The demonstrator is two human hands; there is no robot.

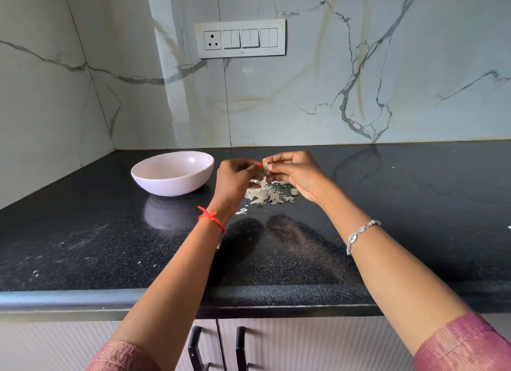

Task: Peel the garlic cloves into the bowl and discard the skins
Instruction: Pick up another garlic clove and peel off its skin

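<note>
Risk starts at the left, with the shallow pale-pink ceramic bowl (166,185). It stands on the speckled black stone countertop (83,246), near the hands but not under them, so a peeled clove that slips would probably land on the counter and roll away. What shows of the bowl's inside looks bare, though its near floor is hidden by the wall.

Next comes the left hand (235,177), with a red thread at its wrist. Its fingers are curled inward and seem to pinch at the skin of the small, pale greenish-beige garlic clove (265,167). A hard tug there could tear the skin short or flick the clove free.

The clove is held in the air between both hands, above the loose heap of papery white garlic skins (266,195). It looks dull and partly covered — how much skin is left is too small to tell. If it fell into that heap it would be hard to find.

At the right, the right hand (296,171) grips the clove between thumb and fingertips, the other fingers bent. The light skins could scatter across the counter at any draught.
</note>
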